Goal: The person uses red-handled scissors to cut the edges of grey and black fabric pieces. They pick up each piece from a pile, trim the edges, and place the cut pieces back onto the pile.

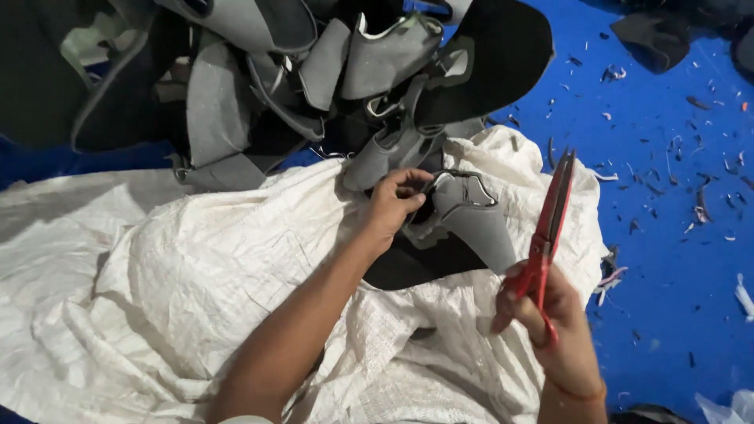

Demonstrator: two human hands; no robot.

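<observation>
While the left hand (393, 206) is pinching the grey piece (463, 216) at its near edge, fingers clamped on it, the right hand (550, 330) is gripping closed red scissors (550, 228), blades pointing up just right of the piece.

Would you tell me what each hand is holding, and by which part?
Left hand grips a grey piece by its edge; right hand holds red scissors by the handles.

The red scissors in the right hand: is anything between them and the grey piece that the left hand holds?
Nothing visible: only open air lies between the red scissors and the grey piece, which rests on the white sack.
</observation>
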